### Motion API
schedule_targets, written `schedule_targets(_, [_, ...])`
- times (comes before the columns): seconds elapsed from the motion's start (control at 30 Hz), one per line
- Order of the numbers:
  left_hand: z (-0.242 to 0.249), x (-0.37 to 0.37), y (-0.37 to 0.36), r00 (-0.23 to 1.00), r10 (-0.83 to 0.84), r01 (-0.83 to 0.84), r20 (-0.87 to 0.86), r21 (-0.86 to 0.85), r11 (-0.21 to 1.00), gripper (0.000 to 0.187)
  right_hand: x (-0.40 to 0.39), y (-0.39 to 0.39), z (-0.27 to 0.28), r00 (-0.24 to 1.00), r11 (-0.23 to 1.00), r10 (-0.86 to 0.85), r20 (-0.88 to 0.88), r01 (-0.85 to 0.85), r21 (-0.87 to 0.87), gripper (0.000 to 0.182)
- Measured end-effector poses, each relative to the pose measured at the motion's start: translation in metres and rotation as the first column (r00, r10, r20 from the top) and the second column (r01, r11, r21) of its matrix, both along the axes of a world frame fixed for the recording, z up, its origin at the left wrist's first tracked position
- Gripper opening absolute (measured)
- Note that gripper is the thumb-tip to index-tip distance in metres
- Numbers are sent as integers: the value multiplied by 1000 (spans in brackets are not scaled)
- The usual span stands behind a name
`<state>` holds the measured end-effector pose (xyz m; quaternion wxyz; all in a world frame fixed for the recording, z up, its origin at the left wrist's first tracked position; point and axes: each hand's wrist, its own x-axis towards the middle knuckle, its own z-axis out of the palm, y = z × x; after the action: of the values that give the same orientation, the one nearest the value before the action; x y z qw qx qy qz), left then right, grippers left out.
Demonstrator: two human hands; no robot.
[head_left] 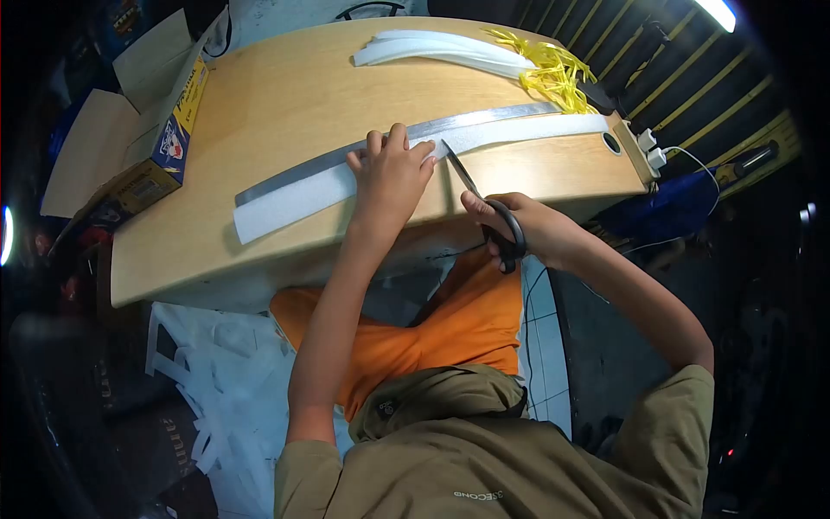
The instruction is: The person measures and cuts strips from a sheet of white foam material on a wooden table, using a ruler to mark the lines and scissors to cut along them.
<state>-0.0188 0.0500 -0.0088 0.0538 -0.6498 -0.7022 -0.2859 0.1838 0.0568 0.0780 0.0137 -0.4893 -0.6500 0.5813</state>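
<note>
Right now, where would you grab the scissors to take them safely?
By the black handle loops, coming from the table's near edge. The scissors point their blades away across the white foam strip. The right hand already fills the loops, while the left hand presses the strip.

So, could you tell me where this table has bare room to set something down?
Bare wood lies between the cardboard box and the white foam strips. The left hand, black-handled scissors, metal ruler and long foam strip crowd the near edge.
</note>
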Motion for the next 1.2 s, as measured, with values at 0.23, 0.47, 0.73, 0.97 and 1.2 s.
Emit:
schedule_targets(0.23, [-1,-1,1,1000,-4,4,-15,-1,1000,26,-6,-3,13,999,999,-30,42,31,-21,74])
schedule_targets(0.47, [-3,-2,1,1000,7,-7,0,2,1000,26,-8,7,14,998,998,-47,39,48,-39,71])
schedule_targets(0.73, [-5,-2,0,1000,-8,8,-8,45,999,25,-5,13,0,1000,999,-16,26,17,-29,66])
schedule_targets(0.97, [-7,-1,1,1000,3,-2,-11,70,998,24,-5,13,2,998,999,-45,38,45,-1,63])
schedule_targets(1.2, [-6,-1,2,1000,12,-11,-15,61,998,24,-15,3,14,991,990,-126,46,129,-60,69])
